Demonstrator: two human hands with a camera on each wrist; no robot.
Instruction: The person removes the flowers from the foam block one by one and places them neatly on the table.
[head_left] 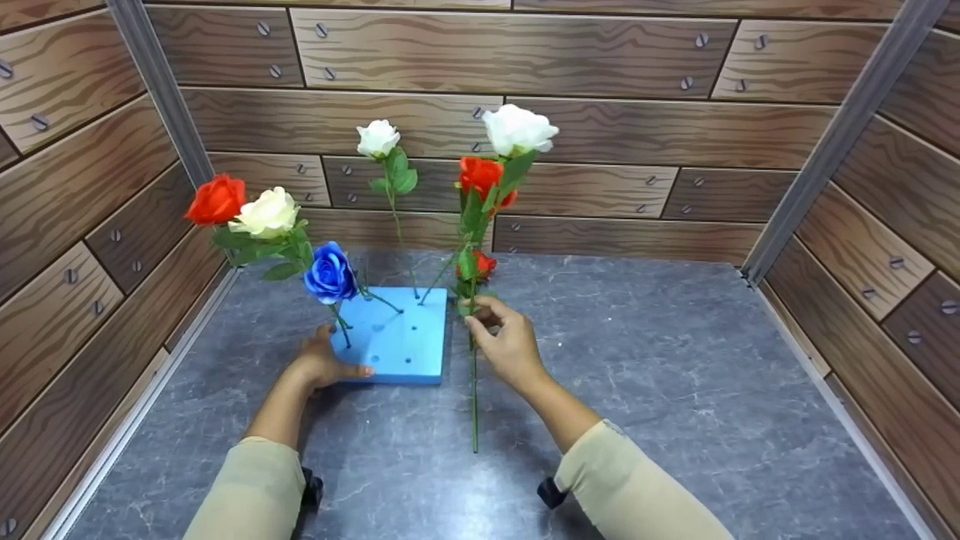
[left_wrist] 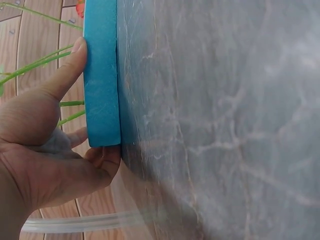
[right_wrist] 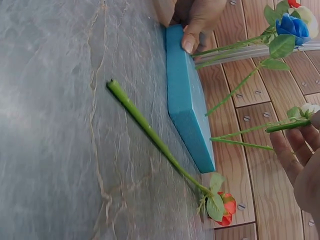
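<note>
My left hand [head_left: 321,361] grips the near left corner of a blue foam block [head_left: 427,352], its thumb along the front edge and its other fingers at the side. The block lies flat on the table, with holes in its top. My right hand [head_left: 511,346], to the right of the block, pinches a green stem that leads up to a large white rose [head_left: 519,130]. In the right wrist view the lower end of that held stem [right_wrist: 287,126] sticks out past the fingers. Below the right hand, a red rose [right_wrist: 227,207] with a long stem lies on the table.
Several artificial flowers stand in the block: a blue rose [head_left: 331,273], a cream rose [head_left: 267,213] and a red rose [head_left: 217,199] lean left. A small white rose [head_left: 378,139] and another red flower [head_left: 480,174] rise at the back. Wood-patterned walls [head_left: 600,127] enclose the grey table [head_left: 660,375].
</note>
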